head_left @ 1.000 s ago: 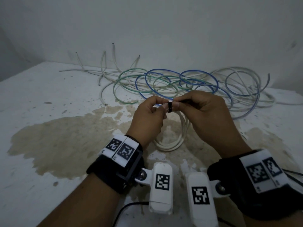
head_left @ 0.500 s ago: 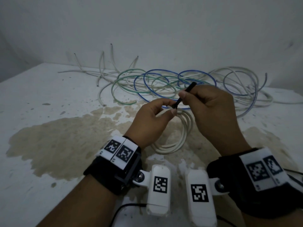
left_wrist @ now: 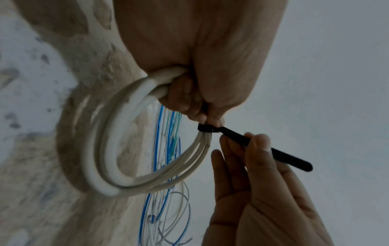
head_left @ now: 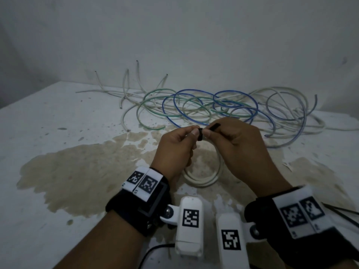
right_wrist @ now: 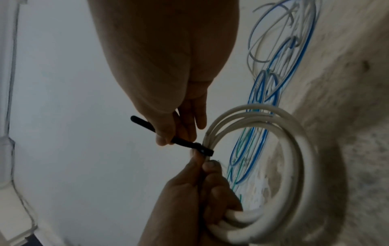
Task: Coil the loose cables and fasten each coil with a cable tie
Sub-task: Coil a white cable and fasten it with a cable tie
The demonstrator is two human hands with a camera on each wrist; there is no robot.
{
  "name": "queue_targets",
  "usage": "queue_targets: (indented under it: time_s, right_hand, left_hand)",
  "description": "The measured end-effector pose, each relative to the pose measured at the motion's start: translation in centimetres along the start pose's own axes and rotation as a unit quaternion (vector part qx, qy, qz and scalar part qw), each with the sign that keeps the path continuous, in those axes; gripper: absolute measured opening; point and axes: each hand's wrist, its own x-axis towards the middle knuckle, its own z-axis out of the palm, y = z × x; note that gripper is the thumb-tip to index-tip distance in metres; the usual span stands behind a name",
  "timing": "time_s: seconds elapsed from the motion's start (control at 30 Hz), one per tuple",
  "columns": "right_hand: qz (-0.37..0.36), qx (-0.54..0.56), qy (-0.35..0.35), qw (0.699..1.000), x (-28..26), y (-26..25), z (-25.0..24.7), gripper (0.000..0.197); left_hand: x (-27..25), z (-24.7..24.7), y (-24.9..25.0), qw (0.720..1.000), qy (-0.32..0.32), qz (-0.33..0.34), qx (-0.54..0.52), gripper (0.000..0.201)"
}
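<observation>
Lower now than half a second ago, the right hand (head_left: pixel 239 144) is pinching the black tie (left_wrist: pixel 248 143) while the left hand (head_left: pixel 174 148) is gripping the white coil (left_wrist: pixel 118 149).

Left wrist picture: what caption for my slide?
Left hand grips white cable coil; right hand pinches black cable tie.

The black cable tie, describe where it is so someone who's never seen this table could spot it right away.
On the stained white table, in front of the tangle of loose blue, green and white cables, two hands hold up a white coil. The cable tie is the black band cinched round that coil, its tail pinched by the right hand: the only black piece among pale strands.
</observation>
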Motion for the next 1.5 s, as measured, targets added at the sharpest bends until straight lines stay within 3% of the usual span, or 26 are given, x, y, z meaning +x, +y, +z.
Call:
queue_targets:
  time_s: [0.2,0.4,0.5,0.57,0.63,0.7,0.73,0.77,0.93,1.07,1.2,1.3,1.5]
  right_hand:
    - [-0.009,0.021,-0.006,1.000,-0.2,-0.1,-0.1,0.022]
    - [0.008,0.044,0.017,0.999,-0.2,-0.2,-0.1,0.020]
    - [0.077,0.080,0.048,0.993,-0.1,-0.1,0.2,0.007]
    - [0.158,0.070,0.034,0.984,-0.3,0.5,0.2,0.028]
    - [0.243,0.033,-0.024,0.969,-0.5,1.1,0.1,0.045]
    - [0.292,0.061,-0.065,0.952,-0.8,1.4,0.3,0.029]
    - [0.305,0.106,-0.054,0.945,-0.8,1.4,0.6,0.017]
    - [0.319,0.155,-0.032,0.934,-0.7,1.1,0.7,0.008]
    - [0.334,0.222,0.041,0.915,-0.3,0.9,0.7,0.018]
    - [0.315,0.153,0.029,0.936,-0.5,1.6,0.6,0.027]
    - [0.263,0.049,0.033,0.963,-0.4,1.3,0.2,0.034]
    - [0.248,0.037,0.044,0.967,-0.3,1.1,0.2,0.033]
    - [0.310,0.146,0.054,0.938,-0.3,1.9,-0.3,0.018]
  left_hand:
    - [0.0,-0.1,-0.1,0.996,0.003,-0.048,-0.074,0.020]
    - [-0.1,0.1,0.1,0.994,0.020,-0.064,-0.080,0.020]
    - [-0.3,0.4,0.4,0.994,0.013,-0.062,-0.089,0.018]
    - [-0.2,0.4,0.7,0.988,0.008,-0.072,-0.133,0.013]
    - [0.0,0.3,1.1,0.976,0.014,-0.082,-0.202,0.013]
    - [0.2,-0.1,1.5,0.958,0.019,-0.092,-0.270,0.013]
    - [0.2,-0.3,1.6,0.953,0.018,-0.095,-0.286,0.012]
    - [0.2,-0.4,1.7,0.954,0.014,-0.099,-0.283,0.011]
    - [-0.3,-0.6,2.6,0.992,0.003,-0.086,-0.089,0.011]
    - [-0.2,-0.6,2.5,0.998,0.021,-0.006,0.056,0.014]
    - [-0.2,-0.3,2.0,0.983,0.053,0.066,0.165,0.021]
    - [-0.2,-0.3,1.9,0.984,0.058,0.062,0.159,0.020]
    - [-0.6,-1.0,3.1,0.997,-0.038,-0.065,0.010,0.020]
